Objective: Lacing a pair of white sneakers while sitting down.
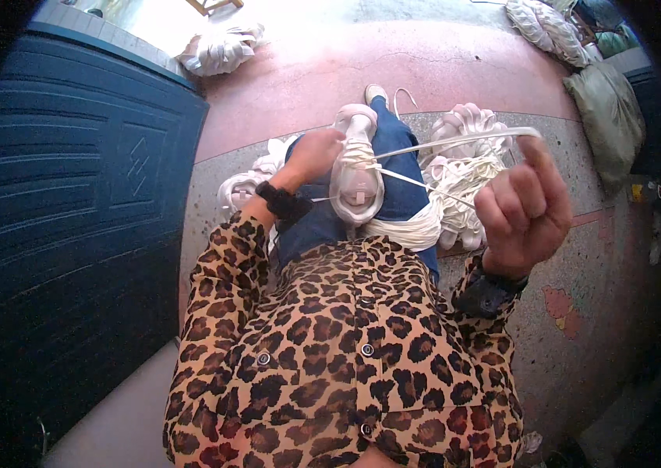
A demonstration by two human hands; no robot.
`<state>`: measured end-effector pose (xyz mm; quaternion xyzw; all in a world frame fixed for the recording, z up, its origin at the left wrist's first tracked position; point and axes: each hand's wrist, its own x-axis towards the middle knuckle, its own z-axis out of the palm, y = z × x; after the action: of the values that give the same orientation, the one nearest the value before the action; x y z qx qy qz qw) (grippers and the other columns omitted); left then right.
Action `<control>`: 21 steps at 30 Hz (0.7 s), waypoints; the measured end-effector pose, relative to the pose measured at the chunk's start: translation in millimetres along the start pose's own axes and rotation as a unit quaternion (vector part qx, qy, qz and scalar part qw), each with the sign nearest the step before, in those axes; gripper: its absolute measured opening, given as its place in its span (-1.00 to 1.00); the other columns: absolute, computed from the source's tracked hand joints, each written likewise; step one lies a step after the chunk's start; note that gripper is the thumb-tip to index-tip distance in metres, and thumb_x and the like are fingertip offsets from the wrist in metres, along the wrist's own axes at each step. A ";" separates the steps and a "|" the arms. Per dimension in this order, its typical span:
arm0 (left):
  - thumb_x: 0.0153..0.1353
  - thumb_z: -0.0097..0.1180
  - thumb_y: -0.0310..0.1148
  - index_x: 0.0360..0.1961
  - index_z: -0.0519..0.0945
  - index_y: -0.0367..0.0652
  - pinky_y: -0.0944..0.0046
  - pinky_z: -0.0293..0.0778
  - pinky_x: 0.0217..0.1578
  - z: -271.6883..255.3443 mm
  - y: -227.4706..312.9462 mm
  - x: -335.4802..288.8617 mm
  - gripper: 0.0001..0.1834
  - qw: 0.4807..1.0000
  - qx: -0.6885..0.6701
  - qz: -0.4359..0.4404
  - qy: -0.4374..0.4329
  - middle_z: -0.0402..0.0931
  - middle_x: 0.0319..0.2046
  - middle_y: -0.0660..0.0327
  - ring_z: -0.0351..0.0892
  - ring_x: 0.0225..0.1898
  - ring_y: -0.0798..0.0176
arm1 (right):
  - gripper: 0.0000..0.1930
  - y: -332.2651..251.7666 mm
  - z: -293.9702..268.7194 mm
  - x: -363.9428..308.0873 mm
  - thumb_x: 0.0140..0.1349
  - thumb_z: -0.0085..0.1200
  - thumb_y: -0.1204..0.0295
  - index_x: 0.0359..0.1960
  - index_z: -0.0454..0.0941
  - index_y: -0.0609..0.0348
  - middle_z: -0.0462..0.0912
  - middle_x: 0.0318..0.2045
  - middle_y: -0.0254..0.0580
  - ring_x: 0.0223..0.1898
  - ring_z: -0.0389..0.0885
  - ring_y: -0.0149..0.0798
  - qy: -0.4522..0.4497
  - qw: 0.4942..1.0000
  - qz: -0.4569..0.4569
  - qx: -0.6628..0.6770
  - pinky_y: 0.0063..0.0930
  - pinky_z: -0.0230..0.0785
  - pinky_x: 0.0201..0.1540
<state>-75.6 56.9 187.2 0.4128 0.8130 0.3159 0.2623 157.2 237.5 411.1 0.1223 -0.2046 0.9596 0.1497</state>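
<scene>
Over my lap is a pale pink and white sneaker (pixel 355 186), threaded with a white shoelace (pixel 451 143). My left hand (pixel 316 154) is closed on the shoe's left side, its fingertips partly hidden. Raised to the right, my right hand (pixel 524 204) has the lace drawn tight over its index finger, the other fingers curled. A second stretch of lace runs from the shoe toward that hand's lower fingers. Across my right thigh lies a bundle of white laces (pixel 408 232).
Right of my legs are heaped pale shoes (pixel 467 123) and loose laces (pixel 467 173). More pale shoes (pixel 243 187) lie at my left. A blue panelled door (pixel 89 164) stands on the left. Farther off are a white bundle (pixel 224 51) and a greenish sack (pixel 607 113).
</scene>
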 end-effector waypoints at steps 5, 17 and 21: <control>0.21 0.29 -0.20 -0.06 0.70 -0.18 0.28 0.50 -0.12 -15.0 52.6 20.0 -0.64 0.958 -0.186 -0.014 -0.219 0.71 -0.26 0.13 0.64 -0.24 0.25 | -0.74 1.8 10.7 29.0 0.53 -0.30 0.34 -0.09 0.42 0.23 0.00 -0.71 -0.60 -0.76 -0.03 -0.55 0.128 0.989 -0.011 -0.072 -0.50 0.11 -0.51; 0.43 -0.07 -0.32 -0.16 0.63 -0.22 0.17 0.51 -0.02 -62.2 44.4 17.3 -0.74 0.887 -0.455 -0.067 -0.033 0.65 -0.26 0.15 0.61 -0.16 0.24 | -0.78 -22.8 -50.5 24.2 0.37 -0.11 0.37 -0.25 0.52 0.27 0.56 -0.29 -0.09 -0.17 0.52 -0.17 0.281 0.910 -0.126 -0.276 -0.28 0.32 0.05; 0.47 -0.04 -0.30 -0.15 0.51 -0.22 0.12 0.54 -0.07 -111.6 -52.0 2.4 -0.80 0.724 -0.670 -0.127 0.100 0.57 -0.44 0.17 0.60 -0.30 0.20 | -0.74 -70.1 -146.7 -18.9 0.37 -0.09 0.32 -0.24 0.56 0.28 0.55 -0.32 -0.13 -0.22 0.51 -0.18 0.385 0.914 -0.125 -0.034 -0.27 0.35 -0.01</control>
<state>-179.9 1.9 222.8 -0.0112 0.4554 0.7818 0.4257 172.8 357.1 300.4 -0.2373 -0.1469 0.8982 0.3396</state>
